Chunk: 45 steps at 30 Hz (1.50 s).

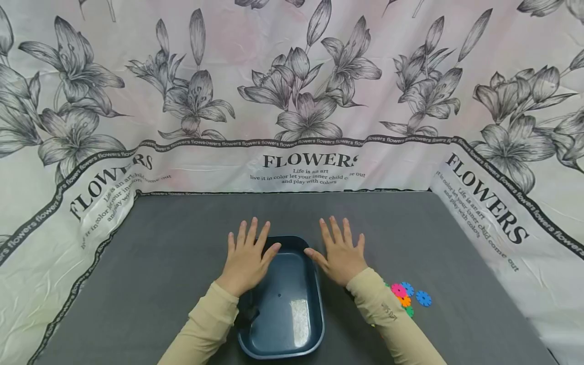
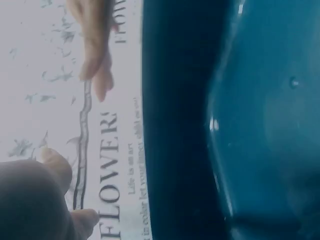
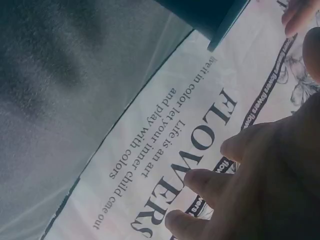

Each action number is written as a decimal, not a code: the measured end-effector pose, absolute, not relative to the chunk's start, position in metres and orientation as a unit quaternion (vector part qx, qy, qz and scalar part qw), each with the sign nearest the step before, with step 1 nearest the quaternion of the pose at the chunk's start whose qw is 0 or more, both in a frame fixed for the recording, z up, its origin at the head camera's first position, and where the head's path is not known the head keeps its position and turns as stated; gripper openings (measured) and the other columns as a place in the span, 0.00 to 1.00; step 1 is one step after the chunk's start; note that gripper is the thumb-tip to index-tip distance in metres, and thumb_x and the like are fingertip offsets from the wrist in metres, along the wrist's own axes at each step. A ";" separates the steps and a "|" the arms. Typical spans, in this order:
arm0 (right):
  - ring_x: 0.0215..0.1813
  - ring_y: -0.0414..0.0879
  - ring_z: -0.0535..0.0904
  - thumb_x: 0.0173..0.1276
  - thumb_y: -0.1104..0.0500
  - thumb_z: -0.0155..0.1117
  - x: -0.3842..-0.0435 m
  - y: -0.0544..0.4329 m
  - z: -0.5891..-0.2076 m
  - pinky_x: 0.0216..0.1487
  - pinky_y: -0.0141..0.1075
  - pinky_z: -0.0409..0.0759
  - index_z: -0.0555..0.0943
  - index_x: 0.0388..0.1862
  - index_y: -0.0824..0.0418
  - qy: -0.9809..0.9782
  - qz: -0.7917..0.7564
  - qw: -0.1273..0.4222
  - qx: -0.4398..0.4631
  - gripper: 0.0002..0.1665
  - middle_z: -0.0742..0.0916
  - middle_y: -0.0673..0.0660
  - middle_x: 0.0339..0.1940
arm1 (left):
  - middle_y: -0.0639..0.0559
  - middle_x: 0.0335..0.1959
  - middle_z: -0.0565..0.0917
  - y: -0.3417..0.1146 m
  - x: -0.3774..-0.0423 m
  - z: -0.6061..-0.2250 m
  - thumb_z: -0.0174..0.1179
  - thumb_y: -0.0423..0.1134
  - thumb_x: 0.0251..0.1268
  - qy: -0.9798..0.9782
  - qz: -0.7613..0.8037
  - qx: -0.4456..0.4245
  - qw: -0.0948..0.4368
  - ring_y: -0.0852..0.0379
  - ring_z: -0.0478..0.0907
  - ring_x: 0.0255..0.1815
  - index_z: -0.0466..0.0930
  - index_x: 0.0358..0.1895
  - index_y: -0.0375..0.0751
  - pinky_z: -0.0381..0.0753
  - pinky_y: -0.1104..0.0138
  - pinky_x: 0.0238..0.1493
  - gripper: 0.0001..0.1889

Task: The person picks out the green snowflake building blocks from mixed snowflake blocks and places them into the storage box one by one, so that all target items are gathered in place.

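Note:
A dark blue rectangular tray (image 1: 285, 299) stands in the middle of the grey table, its inside bare. Over its far left corner spreads my left hand (image 1: 246, 261), fingers straight and thumb pointing across the rim. My right hand (image 1: 342, 256) is spread just right of the tray's far right corner, thumb tip near the rim, and holds nothing. The left wrist view looks close into the tray's blue wall (image 2: 260, 125). Beside my right forearm lie several flower-shaped plastic discs, among them a pink disc (image 1: 398, 290) and a blue disc (image 1: 424, 298); the sleeve partly hides the group.
The grey tabletop (image 1: 182, 243) reaches away on both sides of the tray. White cloth with printed flowers and the word FLOWERS (image 1: 310, 161) hangs behind the table and borders its left and right edges.

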State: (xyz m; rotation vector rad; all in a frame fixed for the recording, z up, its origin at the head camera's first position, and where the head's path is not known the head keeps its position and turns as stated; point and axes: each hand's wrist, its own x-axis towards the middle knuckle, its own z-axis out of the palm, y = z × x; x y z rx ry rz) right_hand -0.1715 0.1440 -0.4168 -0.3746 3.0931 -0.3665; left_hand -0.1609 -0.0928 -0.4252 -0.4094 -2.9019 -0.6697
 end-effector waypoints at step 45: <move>0.36 0.45 0.73 0.61 0.62 0.69 -0.146 0.270 -0.448 0.34 0.40 0.73 0.77 0.39 0.60 0.968 -0.173 0.076 -0.162 0.10 0.77 0.54 0.36 | 0.50 0.72 0.62 -0.152 -0.178 -0.507 0.46 0.56 0.73 -0.668 -0.724 -0.052 -0.165 0.52 0.60 0.70 0.59 0.72 0.50 0.66 0.69 0.63 0.29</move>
